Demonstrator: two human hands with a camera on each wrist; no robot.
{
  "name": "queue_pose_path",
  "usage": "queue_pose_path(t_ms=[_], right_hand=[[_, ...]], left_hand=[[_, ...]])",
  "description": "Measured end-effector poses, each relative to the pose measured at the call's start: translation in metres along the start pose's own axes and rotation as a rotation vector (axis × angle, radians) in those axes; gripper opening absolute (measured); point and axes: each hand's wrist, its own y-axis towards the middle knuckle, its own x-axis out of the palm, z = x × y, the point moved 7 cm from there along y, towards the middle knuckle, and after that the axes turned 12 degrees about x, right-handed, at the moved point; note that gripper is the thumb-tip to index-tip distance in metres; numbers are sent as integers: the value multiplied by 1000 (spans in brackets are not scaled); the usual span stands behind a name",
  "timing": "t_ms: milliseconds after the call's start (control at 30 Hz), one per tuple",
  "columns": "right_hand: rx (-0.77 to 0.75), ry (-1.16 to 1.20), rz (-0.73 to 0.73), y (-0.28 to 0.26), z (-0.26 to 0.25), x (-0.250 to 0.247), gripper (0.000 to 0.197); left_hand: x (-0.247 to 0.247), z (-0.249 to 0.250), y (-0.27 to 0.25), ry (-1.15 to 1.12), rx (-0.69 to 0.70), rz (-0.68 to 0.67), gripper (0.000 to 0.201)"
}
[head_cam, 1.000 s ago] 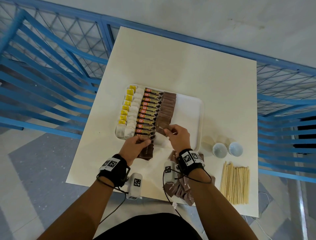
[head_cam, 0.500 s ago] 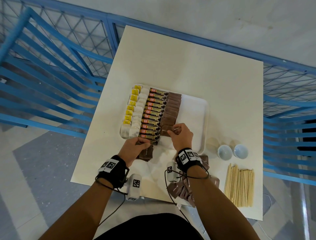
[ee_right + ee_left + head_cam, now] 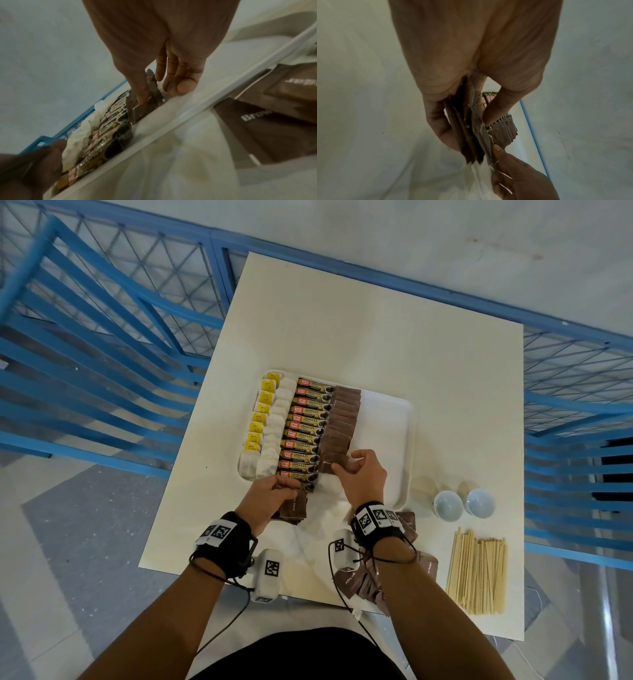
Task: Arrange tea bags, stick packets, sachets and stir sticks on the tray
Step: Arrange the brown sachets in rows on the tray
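A white tray [image 3: 387, 419] lies on the cream table. It holds a column of tea bags [image 3: 265, 419] with yellow tags, a column of stick packets [image 3: 308, 426] and a column of brown sachets [image 3: 342, 419]. My right hand [image 3: 346, 467] pinches one brown sachet [image 3: 142, 106] at the near end of that column, low over the tray. My left hand [image 3: 274, 494] grips a small stack of brown sachets [image 3: 467, 135] just outside the tray's near edge. Stir sticks [image 3: 476, 570] lie in a bundle at the near right of the table.
Loose brown sachets [image 3: 359, 583] lie under my right forearm near the table's front edge. Two small white cups [image 3: 462, 503] stand right of the tray. Blue metal railing [image 3: 102, 337] surrounds the table. The right half of the tray is bare.
My right hand has moved with its sachet to the near end of the brown column on the tray. My left hand stays by the tray's near edge, holding its stack.
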Motion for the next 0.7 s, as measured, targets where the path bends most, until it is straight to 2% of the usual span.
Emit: queue_pose_path(t_ms=[133,367,500,567,633,700], right_hand=[[10,-34,-22,-3,3,2,58],[4,-44,-28,-1,1,4,56],[15,-35,-36,-4,0,0,58],[-19,-42,15,-9,-2,-7,50],[-90,-35,53,-17,-7,-12,33],[-132,-4,-31,-20,-13,-8,17]], left_hand=[[3,1,0,-3,1,-3,17],[5,2,1,-5,12,-23,24],[7,3,5,24,61,-46,34],[8,3,7,30,94,-48,34],[7,6,8,39,130,-24,34],[7,10,10,40,159,2,34]])
